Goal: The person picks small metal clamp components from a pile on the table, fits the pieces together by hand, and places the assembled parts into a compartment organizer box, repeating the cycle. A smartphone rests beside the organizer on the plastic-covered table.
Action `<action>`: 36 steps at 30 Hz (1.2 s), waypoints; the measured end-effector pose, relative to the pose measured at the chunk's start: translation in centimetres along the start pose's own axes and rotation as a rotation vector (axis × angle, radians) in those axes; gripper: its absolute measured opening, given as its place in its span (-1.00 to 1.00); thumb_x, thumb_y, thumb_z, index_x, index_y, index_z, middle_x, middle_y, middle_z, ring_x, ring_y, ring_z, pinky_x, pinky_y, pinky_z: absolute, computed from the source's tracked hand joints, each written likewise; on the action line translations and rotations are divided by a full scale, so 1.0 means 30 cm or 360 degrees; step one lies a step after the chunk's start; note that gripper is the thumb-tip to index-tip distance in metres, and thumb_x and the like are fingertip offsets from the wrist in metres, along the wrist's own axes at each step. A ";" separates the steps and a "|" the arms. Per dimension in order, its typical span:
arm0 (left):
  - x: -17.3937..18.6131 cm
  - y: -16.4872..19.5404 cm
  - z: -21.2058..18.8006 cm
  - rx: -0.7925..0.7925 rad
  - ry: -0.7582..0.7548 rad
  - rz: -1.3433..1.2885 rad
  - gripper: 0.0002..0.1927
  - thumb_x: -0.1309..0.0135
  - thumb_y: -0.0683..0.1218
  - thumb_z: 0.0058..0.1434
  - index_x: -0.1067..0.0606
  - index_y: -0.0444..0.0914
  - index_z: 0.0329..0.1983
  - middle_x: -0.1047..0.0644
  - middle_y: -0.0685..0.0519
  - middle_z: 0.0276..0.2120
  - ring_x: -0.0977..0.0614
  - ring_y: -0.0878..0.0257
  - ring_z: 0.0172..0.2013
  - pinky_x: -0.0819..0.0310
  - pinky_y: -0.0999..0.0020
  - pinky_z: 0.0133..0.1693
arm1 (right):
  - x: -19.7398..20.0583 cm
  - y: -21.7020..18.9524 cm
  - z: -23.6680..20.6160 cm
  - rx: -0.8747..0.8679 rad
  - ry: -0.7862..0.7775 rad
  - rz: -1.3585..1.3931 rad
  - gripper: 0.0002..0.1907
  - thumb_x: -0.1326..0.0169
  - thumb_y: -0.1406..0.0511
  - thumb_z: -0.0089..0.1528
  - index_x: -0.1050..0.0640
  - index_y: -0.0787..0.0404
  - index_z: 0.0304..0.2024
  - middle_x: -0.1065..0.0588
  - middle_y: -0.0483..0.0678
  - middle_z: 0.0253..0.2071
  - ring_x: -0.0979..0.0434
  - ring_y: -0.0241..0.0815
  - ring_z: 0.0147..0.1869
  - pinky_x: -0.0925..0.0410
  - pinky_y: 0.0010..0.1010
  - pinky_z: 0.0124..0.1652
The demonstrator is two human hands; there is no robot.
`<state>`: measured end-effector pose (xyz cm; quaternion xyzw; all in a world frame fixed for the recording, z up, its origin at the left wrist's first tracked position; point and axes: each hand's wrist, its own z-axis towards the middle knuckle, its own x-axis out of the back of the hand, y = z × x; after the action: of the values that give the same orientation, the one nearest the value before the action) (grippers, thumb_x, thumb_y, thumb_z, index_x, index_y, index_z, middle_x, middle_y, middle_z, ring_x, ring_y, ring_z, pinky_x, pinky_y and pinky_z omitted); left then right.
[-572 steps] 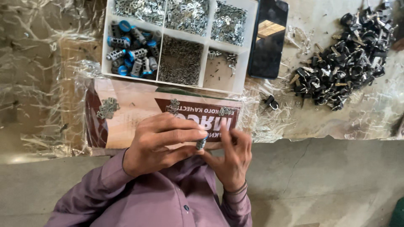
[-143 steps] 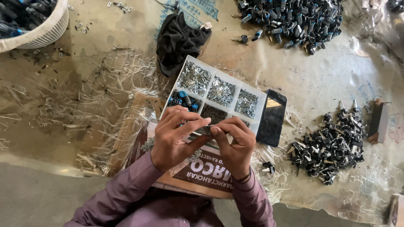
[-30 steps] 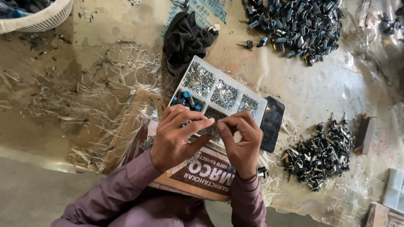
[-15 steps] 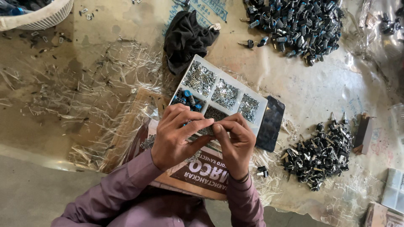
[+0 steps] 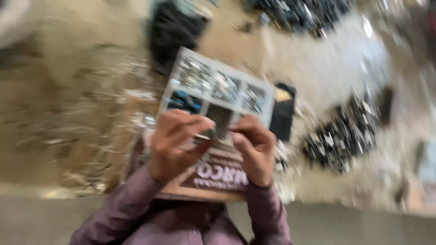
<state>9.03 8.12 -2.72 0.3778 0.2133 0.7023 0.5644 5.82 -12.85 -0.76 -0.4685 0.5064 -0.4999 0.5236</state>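
The view is badly blurred. My left hand (image 5: 175, 143) and my right hand (image 5: 254, 145) meet fingertip to fingertip over a brown cardboard box (image 5: 213, 179), pinching a small metal part (image 5: 213, 134) between them. Just beyond the fingers lies a white compartment tray (image 5: 261, 93) with small metal pieces in most cells and blue ones in one. Both forearms wear purple sleeves.
A black flat object (image 5: 284, 113) lies right of the tray. A pile of dark metal parts (image 5: 340, 136) sits further right, another pile (image 5: 299, 13) at the top. A black cloth (image 5: 170, 31) lies above the tray. Crinkled plastic sheet (image 5: 81, 136) covers the surface.
The camera has swung, blurring everything. The hands stay together over the box, holding the small part as before.
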 end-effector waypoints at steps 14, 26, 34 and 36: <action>-0.170 0.095 -0.024 0.0003 -0.0663 -0.0641 -0.61 -0.47 -0.14 0.02 -0.62 -0.23 -0.08 -0.61 0.01 -0.12 -0.68 0.19 -0.13 -0.60 0.34 -0.14 | 0.186 0.060 -0.270 -0.0238 0.0016 0.0581 -0.71 -0.33 0.39 0.31 -0.56 0.37 0.01 -0.46 -0.03 -0.17 -0.46 -0.29 -0.13 -0.35 -0.49 -0.15; -0.066 0.125 -0.121 -0.0019 -0.0264 -0.0544 -0.57 -0.50 -0.16 0.06 -0.57 -0.30 -0.06 -0.59 -0.06 -0.12 -0.69 0.12 -0.11 -0.65 0.34 -0.15 | 0.116 0.164 -0.585 -0.0054 0.0729 -0.1245 -0.65 -0.36 0.38 0.18 -0.61 0.27 0.01 -0.52 -0.06 -0.16 -0.51 -0.29 -0.20 -0.41 -0.47 -0.18; -0.150 0.183 -0.185 0.0154 -0.0388 -0.0577 -0.57 -0.48 -0.21 0.00 -0.58 -0.30 -0.08 -0.61 -0.08 -0.13 -0.68 0.11 -0.16 -0.59 0.32 -0.17 | 0.126 0.145 -0.529 0.0076 0.0514 -0.1889 -0.18 -0.47 0.09 0.01 -0.51 0.34 0.22 -0.39 -0.01 -0.16 -0.45 -0.09 -0.15 -0.40 -0.27 -0.17; -0.154 0.188 -0.194 0.0179 -0.0401 -0.0564 -0.57 -0.48 -0.21 0.00 -0.58 -0.29 -0.07 -0.61 -0.07 -0.12 -0.68 0.11 -0.16 -0.60 0.34 -0.18 | 0.135 0.152 -0.527 0.0065 0.0470 -0.1910 -0.17 -0.48 0.06 0.01 -0.52 0.33 0.21 -0.38 -0.02 -0.19 -0.45 -0.11 -0.18 -0.39 -0.27 -0.21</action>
<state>1.34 2.92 -3.60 0.4499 0.2430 0.5265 0.6792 -9.81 -16.37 -6.32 -0.5875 0.2120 -0.7764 0.0842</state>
